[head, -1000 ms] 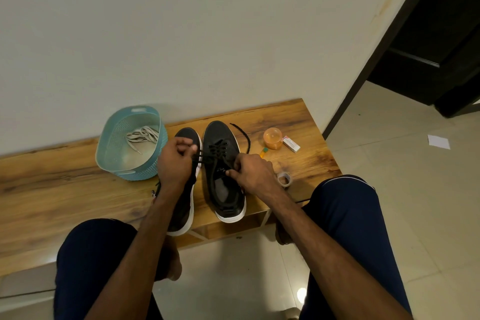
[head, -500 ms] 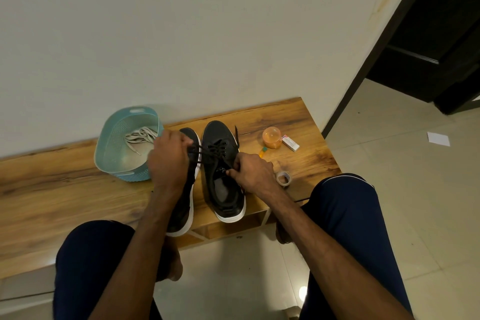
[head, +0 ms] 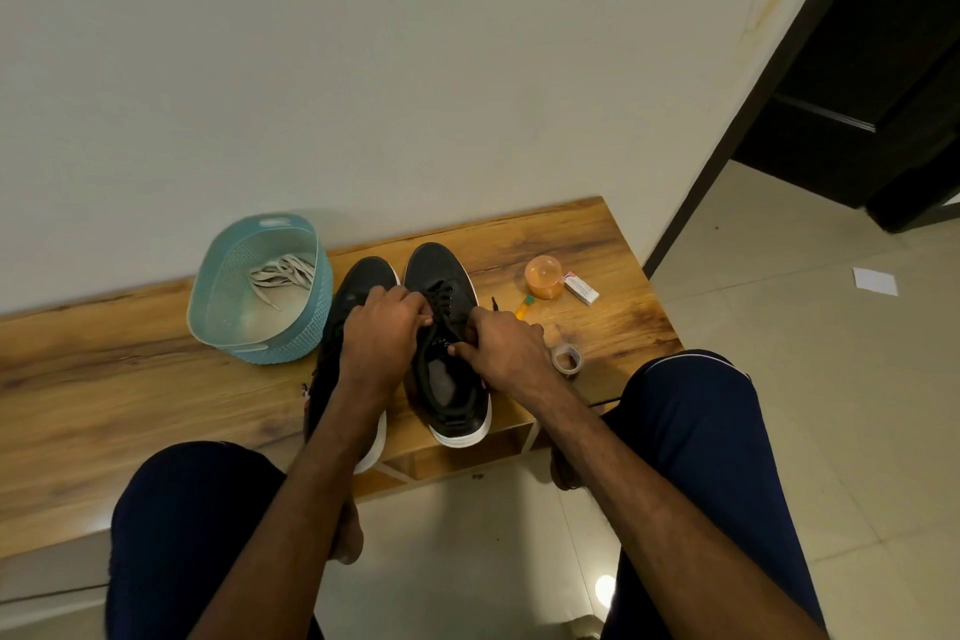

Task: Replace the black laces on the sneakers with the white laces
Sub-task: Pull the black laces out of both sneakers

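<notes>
Two black sneakers with white soles stand side by side on the wooden bench (head: 130,379), toes to the wall. The right sneaker (head: 449,379) still carries its black lace (head: 441,299). My left hand (head: 382,335) covers much of the left sneaker (head: 358,296) and pinches the black lace at the right sneaker's eyelets. My right hand (head: 501,346) grips the right sneaker's collar and lace; a black lace tip sticks up just above its knuckles. The white laces (head: 283,273) lie bunched in a teal basket (head: 262,343) left of the shoes.
Right of the shoes lie an orange round container (head: 544,277), a small white box (head: 582,288), a small yellow-green item (head: 523,307) and a tape roll (head: 566,358). The wall stands directly behind the bench. My knees flank the bench's front edge; a paper scrap (head: 875,281) lies on the tiled floor.
My left hand moved right, from beside the basket back to the right sneaker's eyelets. The loose black lace end that lay beyond the shoe now pokes up above my right hand.
</notes>
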A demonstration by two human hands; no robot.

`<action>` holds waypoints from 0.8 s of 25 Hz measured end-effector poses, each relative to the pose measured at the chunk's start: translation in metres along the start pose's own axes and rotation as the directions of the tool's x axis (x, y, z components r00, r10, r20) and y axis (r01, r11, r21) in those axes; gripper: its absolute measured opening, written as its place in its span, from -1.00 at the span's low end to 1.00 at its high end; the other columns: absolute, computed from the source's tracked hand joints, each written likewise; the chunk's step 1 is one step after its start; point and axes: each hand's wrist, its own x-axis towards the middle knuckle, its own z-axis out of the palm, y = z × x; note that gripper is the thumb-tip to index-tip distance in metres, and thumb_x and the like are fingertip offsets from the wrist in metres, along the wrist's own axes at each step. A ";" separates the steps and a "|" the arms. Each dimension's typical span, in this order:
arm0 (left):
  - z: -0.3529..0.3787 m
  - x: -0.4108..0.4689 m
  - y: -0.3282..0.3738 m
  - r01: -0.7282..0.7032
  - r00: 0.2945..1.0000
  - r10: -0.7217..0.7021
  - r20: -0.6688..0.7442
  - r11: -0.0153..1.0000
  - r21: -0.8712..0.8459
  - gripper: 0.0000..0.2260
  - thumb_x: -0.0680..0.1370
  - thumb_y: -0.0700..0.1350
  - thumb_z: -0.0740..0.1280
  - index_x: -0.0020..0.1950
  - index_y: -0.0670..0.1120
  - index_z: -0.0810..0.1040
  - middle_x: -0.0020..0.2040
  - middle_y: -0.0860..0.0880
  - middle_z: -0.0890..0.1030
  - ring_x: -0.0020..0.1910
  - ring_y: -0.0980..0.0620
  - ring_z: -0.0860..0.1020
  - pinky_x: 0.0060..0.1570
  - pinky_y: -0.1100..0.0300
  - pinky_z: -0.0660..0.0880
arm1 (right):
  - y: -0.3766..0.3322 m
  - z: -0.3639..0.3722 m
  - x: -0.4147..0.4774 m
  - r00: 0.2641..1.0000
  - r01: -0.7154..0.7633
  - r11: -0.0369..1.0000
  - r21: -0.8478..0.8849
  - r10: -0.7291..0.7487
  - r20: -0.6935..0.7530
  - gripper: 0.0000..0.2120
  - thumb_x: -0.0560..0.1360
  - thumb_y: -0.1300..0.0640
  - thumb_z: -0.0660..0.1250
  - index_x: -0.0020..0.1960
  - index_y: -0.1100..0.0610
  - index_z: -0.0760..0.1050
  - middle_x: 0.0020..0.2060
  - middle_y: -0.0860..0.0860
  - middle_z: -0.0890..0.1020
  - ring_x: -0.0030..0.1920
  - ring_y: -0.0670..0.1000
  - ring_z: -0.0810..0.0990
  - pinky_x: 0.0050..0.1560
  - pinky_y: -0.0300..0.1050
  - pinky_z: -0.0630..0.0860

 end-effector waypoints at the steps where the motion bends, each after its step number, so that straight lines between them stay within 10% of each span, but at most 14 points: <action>1: -0.006 -0.001 -0.003 0.012 0.999 -0.011 -0.032 0.999 0.038 -0.91 0.59 -0.15 0.30 0.04 -0.09 0.58 -0.01 -0.08 0.58 0.00 -0.12 0.51 -0.12 0.02 0.39 | 0.001 0.000 0.000 1.000 -0.005 1.000 0.013 0.005 0.003 -0.69 0.55 -0.14 0.33 0.13 0.07 0.45 0.02 0.05 0.62 0.07 0.13 0.57 0.18 0.18 0.42; 7: -0.048 -0.008 -0.072 0.517 0.832 -0.495 -0.252 0.856 0.027 -0.87 0.61 -0.18 0.28 0.06 -0.20 0.59 0.01 -0.20 0.57 -0.03 -0.26 0.53 -0.22 -0.08 0.41 | 0.001 -0.001 0.002 0.999 -0.038 0.998 0.050 0.038 0.010 -0.73 0.54 -0.13 0.34 0.06 0.06 0.45 -0.01 0.04 0.62 0.04 0.12 0.57 0.17 0.17 0.44; 14: -0.001 0.001 -0.004 -0.024 0.997 0.019 0.077 0.997 0.067 -0.71 0.62 -0.04 0.29 0.34 0.04 0.53 0.25 -0.01 0.56 0.19 -0.08 0.50 0.09 -0.02 0.45 | -0.003 -0.003 -0.001 0.999 -0.026 0.999 0.025 0.025 0.028 -0.74 0.57 -0.11 0.31 0.09 0.06 0.42 0.01 0.04 0.61 0.05 0.12 0.55 0.18 0.15 0.42; 20: -0.013 0.000 -0.020 0.268 0.947 -0.282 -0.155 0.958 -0.107 -0.87 0.62 -0.10 0.27 0.03 -0.07 0.60 -0.02 -0.06 0.58 -0.09 -0.11 0.56 -0.20 0.05 0.41 | 0.001 -0.004 0.001 0.999 -0.014 0.999 0.049 0.012 0.039 -0.77 0.56 -0.11 0.33 0.00 0.01 0.37 -0.08 -0.01 0.57 0.03 0.10 0.56 0.17 0.16 0.45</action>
